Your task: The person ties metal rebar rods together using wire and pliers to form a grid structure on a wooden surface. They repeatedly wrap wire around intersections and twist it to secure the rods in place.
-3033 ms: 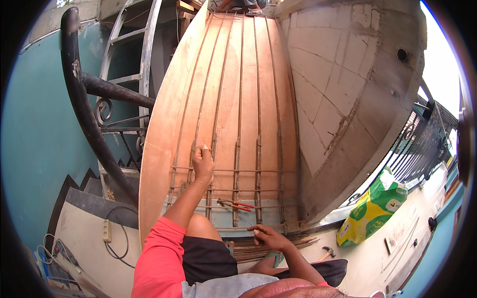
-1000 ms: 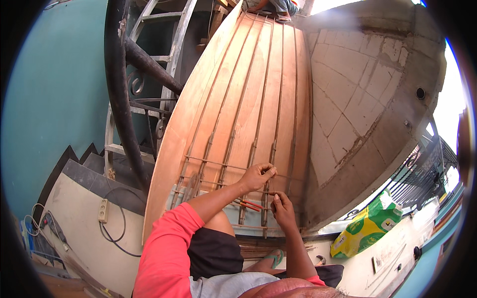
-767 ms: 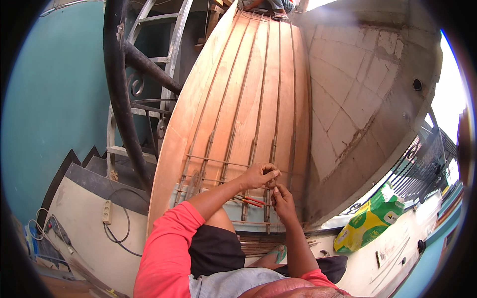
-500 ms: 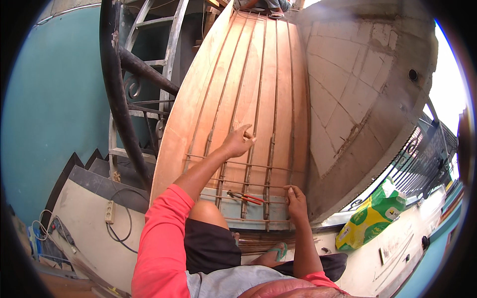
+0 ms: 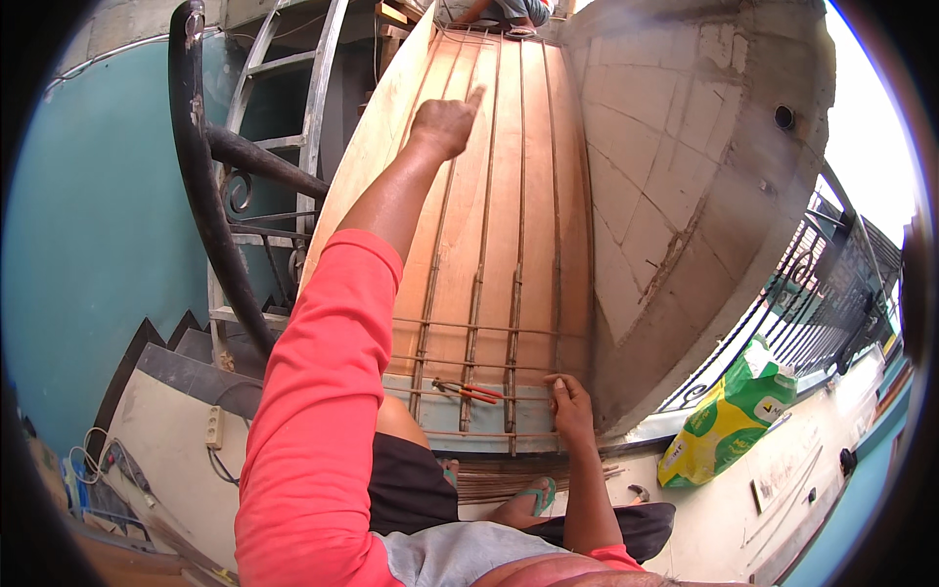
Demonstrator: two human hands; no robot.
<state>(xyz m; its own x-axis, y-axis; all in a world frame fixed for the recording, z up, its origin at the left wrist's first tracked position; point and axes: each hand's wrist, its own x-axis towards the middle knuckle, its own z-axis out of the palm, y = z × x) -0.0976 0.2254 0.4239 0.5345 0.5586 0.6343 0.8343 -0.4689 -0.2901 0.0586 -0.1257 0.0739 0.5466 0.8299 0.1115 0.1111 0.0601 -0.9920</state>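
Observation:
My left hand is stretched far out over a long plywood form, its index finger pointing along the lengthwise steel bars laid on it; it holds nothing. My right hand rests flat on the near end of the form, fingers on the crossing bars. Red-handled pliers lie on the bars just left of my right hand. My left arm wears a red sleeve.
A grey concrete wall runs along the right of the form. A metal ladder and black stair railing stand left. A green-yellow sack lies on the ground right. Another person sits at the form's far end.
My left hand left the bars beside the pliers and reached far up the form, now pointing. My right hand moved off the pliers to the right and settled on the near bars.

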